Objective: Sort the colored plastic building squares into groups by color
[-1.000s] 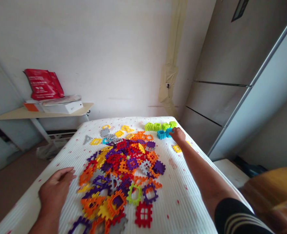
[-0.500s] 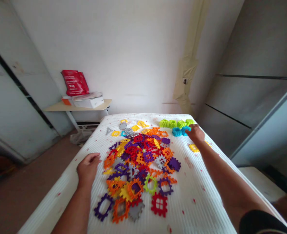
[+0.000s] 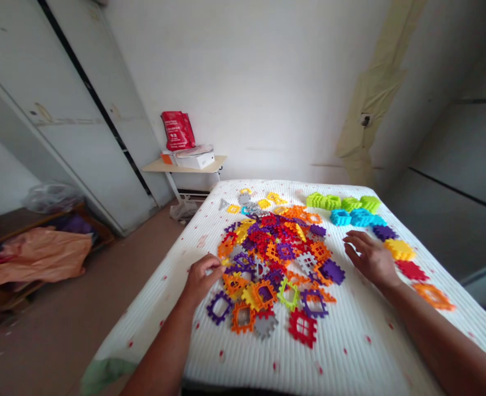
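Observation:
A mixed heap of interlocking plastic building tiles [image 3: 271, 258] in purple, orange, red, yellow and grey covers the middle of the bed. At its left edge is my left hand [image 3: 204, 278], fingers curled together by a small yellow piece; whether it holds anything is hidden. My right hand [image 3: 370, 258] hovers right of the heap, empty, with fingers apart. Beyond it stand blue tile stacks [image 3: 360, 217] and green tile stacks [image 3: 350, 203]. Near its wrist lie a purple stack [image 3: 385, 232], a yellow stack [image 3: 400, 249], red tiles [image 3: 412, 270] and orange tiles [image 3: 434, 296].
Loose yellow and grey tiles [image 3: 263, 204] lie behind the heap. The white quilted bed cover [image 3: 342, 330] runs to the wall. A small table [image 3: 185, 166] at the back left bears a red bag [image 3: 177, 130] and a white box [image 3: 195, 160]. Cabinets flank both sides.
My right hand has let go of the blue tile at the stacks and come back toward me, opening. My left hand has moved to the heap's left edge. The view has turned left.

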